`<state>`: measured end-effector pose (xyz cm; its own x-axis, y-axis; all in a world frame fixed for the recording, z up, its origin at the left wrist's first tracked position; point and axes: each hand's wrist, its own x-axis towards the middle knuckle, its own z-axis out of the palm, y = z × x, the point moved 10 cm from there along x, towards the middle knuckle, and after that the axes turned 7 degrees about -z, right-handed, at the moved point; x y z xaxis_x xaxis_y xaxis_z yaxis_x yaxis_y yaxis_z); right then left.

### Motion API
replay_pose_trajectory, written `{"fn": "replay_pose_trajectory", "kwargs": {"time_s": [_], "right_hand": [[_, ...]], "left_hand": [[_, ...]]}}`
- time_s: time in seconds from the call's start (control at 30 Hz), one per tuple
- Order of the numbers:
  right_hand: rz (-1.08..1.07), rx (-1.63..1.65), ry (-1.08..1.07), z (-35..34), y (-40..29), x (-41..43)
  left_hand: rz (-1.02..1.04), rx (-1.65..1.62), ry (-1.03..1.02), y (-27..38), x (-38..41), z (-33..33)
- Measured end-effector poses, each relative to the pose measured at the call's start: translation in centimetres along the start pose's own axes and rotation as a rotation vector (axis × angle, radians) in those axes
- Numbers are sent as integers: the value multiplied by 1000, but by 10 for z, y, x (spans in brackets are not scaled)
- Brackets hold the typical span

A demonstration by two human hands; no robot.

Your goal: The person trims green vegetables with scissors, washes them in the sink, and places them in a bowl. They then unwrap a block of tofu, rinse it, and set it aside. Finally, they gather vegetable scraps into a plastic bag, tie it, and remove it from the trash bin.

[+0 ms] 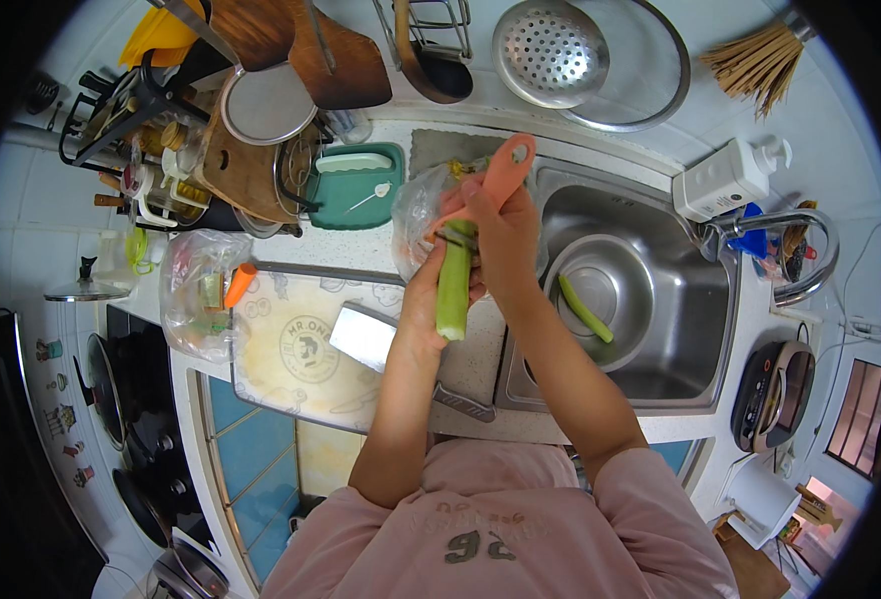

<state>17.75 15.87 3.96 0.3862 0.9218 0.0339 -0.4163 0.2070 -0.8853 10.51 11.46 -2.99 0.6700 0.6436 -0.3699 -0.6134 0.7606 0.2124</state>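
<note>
My left hand grips a thick pale-green vegetable stem, its cut end pointing towards me. In my right hand is an orange-handled peeler, its blade against the stem's upper part. Just beyond and partly under my hands sits a clear plastic bag with scraps in it, largely hidden. A cleaver lies on the cutting board, its grey handle past my left forearm. To the right, another green stem piece rests in a metal bowl inside the sink.
An orange carrot piece lies by a filled plastic bag at the board's left. Behind stand a green tray and a wooden board. The faucet and a white pump bottle flank the sink's far right.
</note>
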Motion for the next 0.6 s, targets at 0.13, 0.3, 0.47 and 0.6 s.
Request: {"fn": "replay_pose_trajectory", "kwargs": {"time_s": [0.13,0.3,0.47,0.6], "right_hand": [[23,-11,8,-3,0,12],[-3,-21,-4,-7,5,23],[-94,-82,-29,-16,13,43],[-58,-124,187,-54,30,59]], "left_hand": [[2,68,175,-3,-1,-7],[-48,158,140,-5,0,-7],[-102,304,263,-4,-7,-27],[-102,423,464,5,-20,-46]]}}
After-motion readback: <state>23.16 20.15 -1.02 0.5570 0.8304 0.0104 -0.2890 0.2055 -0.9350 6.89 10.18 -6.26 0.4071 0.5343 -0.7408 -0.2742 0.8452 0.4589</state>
